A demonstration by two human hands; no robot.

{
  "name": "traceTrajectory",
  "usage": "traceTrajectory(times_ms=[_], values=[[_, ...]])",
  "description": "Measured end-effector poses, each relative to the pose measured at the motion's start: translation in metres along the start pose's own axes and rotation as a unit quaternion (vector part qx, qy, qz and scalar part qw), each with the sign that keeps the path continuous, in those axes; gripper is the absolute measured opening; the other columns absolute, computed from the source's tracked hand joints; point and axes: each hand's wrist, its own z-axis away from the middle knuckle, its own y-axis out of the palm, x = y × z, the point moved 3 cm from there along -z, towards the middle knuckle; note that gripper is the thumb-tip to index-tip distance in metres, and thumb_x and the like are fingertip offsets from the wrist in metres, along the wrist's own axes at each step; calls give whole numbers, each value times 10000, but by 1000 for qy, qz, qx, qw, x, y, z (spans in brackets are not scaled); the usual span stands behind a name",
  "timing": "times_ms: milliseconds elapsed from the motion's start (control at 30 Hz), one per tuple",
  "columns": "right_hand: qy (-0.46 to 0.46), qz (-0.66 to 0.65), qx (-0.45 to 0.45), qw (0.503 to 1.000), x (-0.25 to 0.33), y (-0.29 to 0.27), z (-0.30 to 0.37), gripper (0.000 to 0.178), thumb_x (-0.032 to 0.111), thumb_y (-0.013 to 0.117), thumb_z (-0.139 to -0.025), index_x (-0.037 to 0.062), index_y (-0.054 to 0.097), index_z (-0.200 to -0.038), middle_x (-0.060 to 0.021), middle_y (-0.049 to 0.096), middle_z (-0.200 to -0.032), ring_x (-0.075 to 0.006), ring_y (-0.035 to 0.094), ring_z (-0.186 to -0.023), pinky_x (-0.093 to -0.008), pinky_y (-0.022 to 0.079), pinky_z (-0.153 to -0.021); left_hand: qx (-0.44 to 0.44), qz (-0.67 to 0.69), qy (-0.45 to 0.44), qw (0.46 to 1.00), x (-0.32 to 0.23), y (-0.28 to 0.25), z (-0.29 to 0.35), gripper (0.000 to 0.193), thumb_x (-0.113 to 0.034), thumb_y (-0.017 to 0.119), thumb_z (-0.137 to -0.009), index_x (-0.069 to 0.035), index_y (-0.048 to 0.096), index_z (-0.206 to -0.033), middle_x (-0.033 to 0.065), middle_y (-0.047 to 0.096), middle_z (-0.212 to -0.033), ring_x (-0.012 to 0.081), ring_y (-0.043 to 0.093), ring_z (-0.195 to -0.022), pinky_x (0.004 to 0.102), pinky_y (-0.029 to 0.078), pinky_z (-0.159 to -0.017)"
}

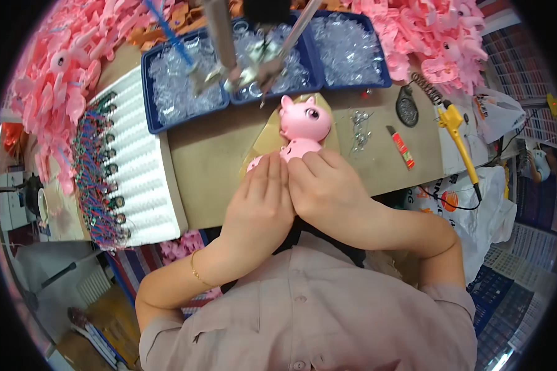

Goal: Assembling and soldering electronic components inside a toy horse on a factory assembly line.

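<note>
A pink plastic toy animal (306, 120), with small ears and a large dark eye, lies over a yellowish sheet (265, 140) on the tabletop, head pointing away from me. My left hand (261, 195) and my right hand (328, 188) meet side by side on the toy's lower body. The fingers of both are bent and pressed together on it, covering most of that part. Whatever the fingertips and thumbs do underneath is hidden.
Blue trays (387, 79) of clear plastic parts stand behind the toy, under hanging tools (220, 37). At left, a white ridged foam rack (139, 161) carries wired parts (99, 167). Rightward lie metal pieces (360, 130), a red tube (401, 148) and a yellow-handled soldering iron (457, 127). Pink shells (62, 86) pile up.
</note>
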Motion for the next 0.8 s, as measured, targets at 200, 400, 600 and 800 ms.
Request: traceTrajectory(times_ms=[200, 400, 600, 800], values=[[276, -157, 9, 948, -117, 6, 4, 247, 120, 650, -778, 23, 637, -1004, -134, 614, -969, -283, 624, -811, -370, 494, -690, 8, 188, -48, 981, 16, -9, -12, 595, -134, 680, -671, 64, 514, -1207, 209, 599, -1110, 299, 560, -1090, 374, 474, -881], [341, 79, -11, 937, -178, 45, -30, 268, 99, 614, -816, 57, 611, -1080, -142, 622, -1000, -316, 628, -835, -393, 515, -737, 126, 183, -82, 972, 12, -9, -35, 624, -148, 697, -711, 34, 467, -1262, 180, 570, -1169, 314, 603, -979, 378, 483, -836], [311, -23, -135, 940, -201, 56, -5, 215, 110, 627, -832, 44, 634, -1037, -148, 647, -974, -315, 626, -840, -385, 504, -751, 104, 673, -290, 672, 47, -29, 1, 662, -155, 684, -729, 13, 429, -1316, 173, 651, -991, 263, 654, -790, 338, 518, -690], [309, -129, -221, 916, -214, 42, -4, 183, 135, 656, -834, 25, 689, -977, -86, 666, -859, -166, 620, -745, -274, 479, -668, -9, 910, -328, 252, 27, 7, 43, 799, -420, 670, -830, -82, 276, -1438, 162, 468, -1342, 290, 493, -1221, 427, 391, -1062]])
